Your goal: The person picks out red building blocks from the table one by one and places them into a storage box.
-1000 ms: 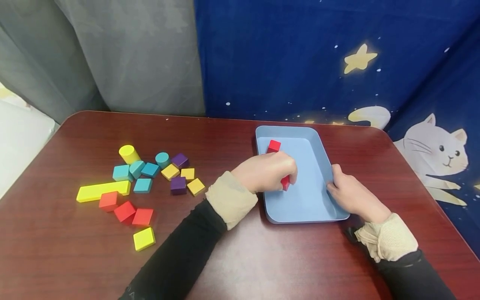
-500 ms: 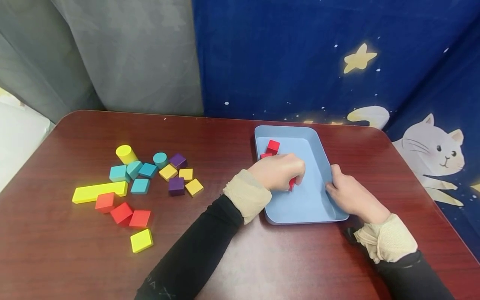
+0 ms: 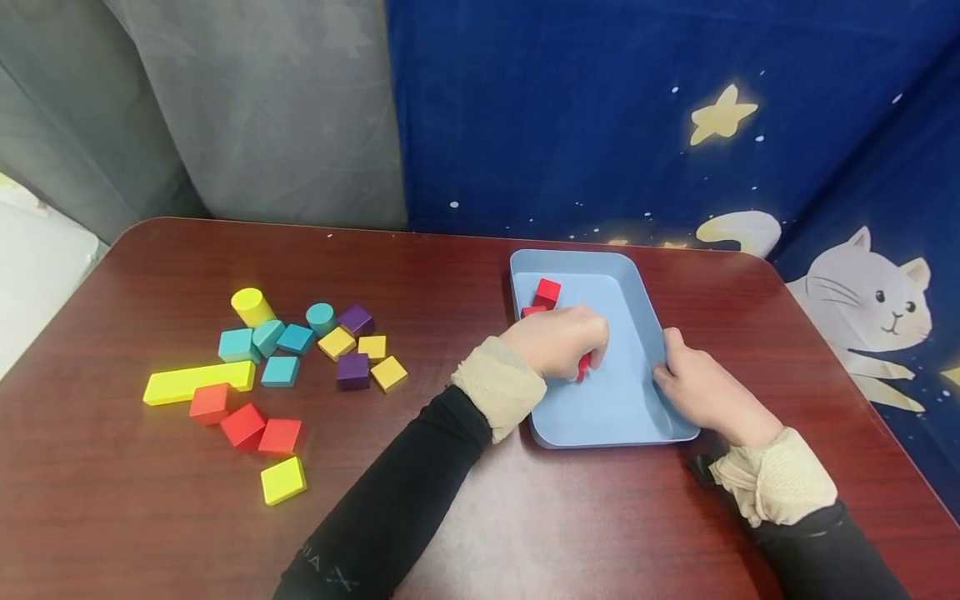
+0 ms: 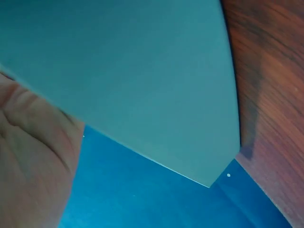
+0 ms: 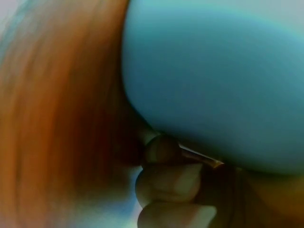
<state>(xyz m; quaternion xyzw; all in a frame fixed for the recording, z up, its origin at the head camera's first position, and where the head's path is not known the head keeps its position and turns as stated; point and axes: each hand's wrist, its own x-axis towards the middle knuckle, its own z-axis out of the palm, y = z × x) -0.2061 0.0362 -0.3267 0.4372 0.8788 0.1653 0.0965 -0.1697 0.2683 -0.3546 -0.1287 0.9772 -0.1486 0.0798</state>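
The blue tray [image 3: 600, 419] lies lengthwise front to back; the left hand [image 3: 558, 340] pinches a red block [image 3: 582, 367] inside, the right hand [image 3: 701, 387] gripping the tray's side.

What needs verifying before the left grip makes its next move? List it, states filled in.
1. Block secured: ok, the left grip holds a red block over the blue tray.
2. That block touching the tray floor: cannot tell, its underside is hidden.
3. Tray steadied: ok, the right grip holds its right side.
4. Room inside: ok, bare floor shows at the near end.
5. Table free of red: not ok, three red cubes lie at left.
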